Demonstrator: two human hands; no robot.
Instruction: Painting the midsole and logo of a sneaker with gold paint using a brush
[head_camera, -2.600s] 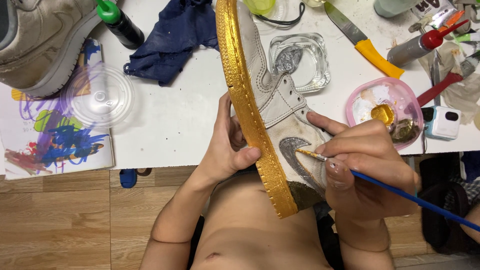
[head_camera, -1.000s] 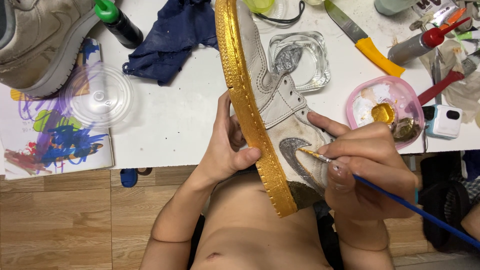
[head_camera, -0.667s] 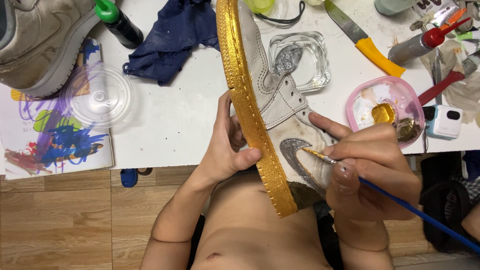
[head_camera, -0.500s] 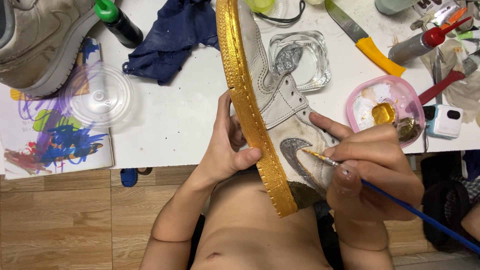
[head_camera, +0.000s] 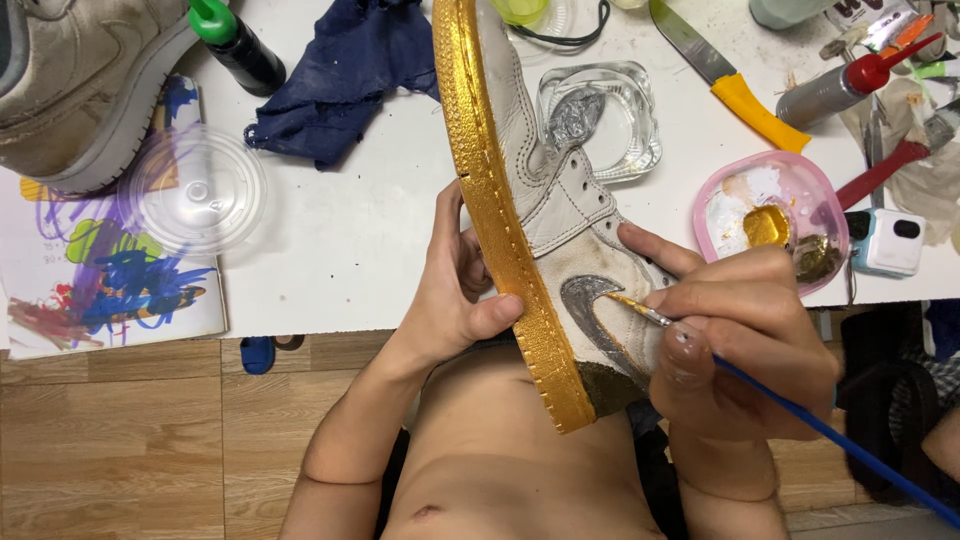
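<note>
- Almost nothing has moved since the earlier frames: right hand (head_camera: 745, 345) has crept slightly along the shoe's side, brush tip stays on the same grey patch, left hand (head_camera: 462, 290) holds as before.
- Left hand is clamped on the white sneaker (head_camera: 560, 200), thumb pressed on the gold-painted sole (head_camera: 500, 215), fingers behind it; shoe stands on edge, heel end toward the person's body.
- Right hand is pinched shut on the thin blue-handled paintbrush (head_camera: 700, 345); bristles touch the silver-grey emblem (head_camera: 590, 310) just ahead of the fingertips.
- Risk: thumb sits directly on gold paint; if it is wet, it likely smears or lifts.
- Risk: right index finger rests on the white leather just above the bristles; a slip could drag paint past the emblem edge.
- Risk: shoe is braced by one hand only; a shifted grip would jolt the stroke.
- Pink paint dish (head_camera: 770, 220) sits beyond the right knuckles, near the white table (head_camera: 350, 230) edge; a reach could nudge it.
</note>
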